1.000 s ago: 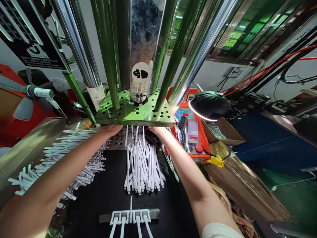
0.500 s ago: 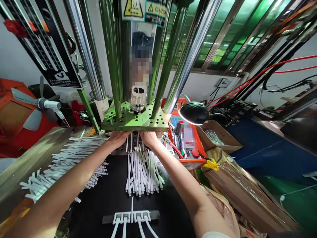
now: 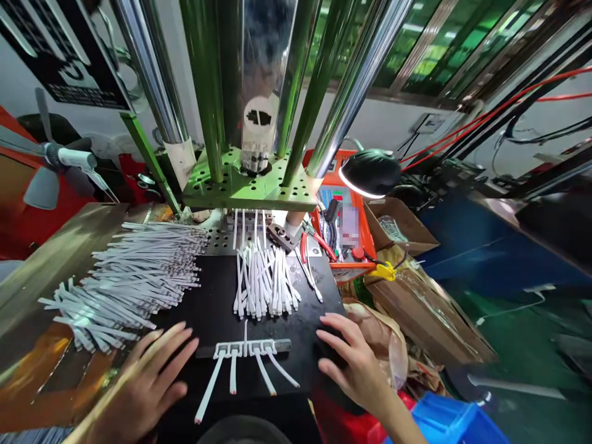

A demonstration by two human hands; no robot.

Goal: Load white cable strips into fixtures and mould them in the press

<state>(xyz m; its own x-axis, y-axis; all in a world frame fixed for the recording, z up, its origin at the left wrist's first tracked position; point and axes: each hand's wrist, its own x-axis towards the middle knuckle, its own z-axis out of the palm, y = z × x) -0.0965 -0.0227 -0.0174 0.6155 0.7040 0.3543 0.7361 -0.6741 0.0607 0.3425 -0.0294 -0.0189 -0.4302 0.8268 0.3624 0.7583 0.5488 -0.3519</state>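
My left hand [image 3: 155,370] is open, fingers stretched out, just left of a grey metal bar [image 3: 283,346] on the black work surface. To the right of the bar, my right hand [image 3: 349,357] is also open, its fingers spread above the surface edge. Neither hand holds anything. On the bar sits a white moulded strip [image 3: 245,349] with a thin upright sprue and several short white cables [image 3: 234,373] pointing toward me. Beyond it lies a bunch of white cables [image 3: 263,280]. A larger pile of white cables [image 3: 143,271] spreads beyond my left hand.
A green press plate [image 3: 254,196] hangs over the back; several white cable ends [image 3: 243,229] stick out beneath it. Red-handled pliers [image 3: 304,250] lie near an orange tool tray [image 3: 365,216]. A black lamp [image 3: 372,172], cardboard boxes [image 3: 425,314] and a blue bin [image 3: 456,419] are to the right.
Both hands have come back from under the press plate toward me, one to each side of the bar. The view has tilted down, showing the pliers and cable ends under the press.
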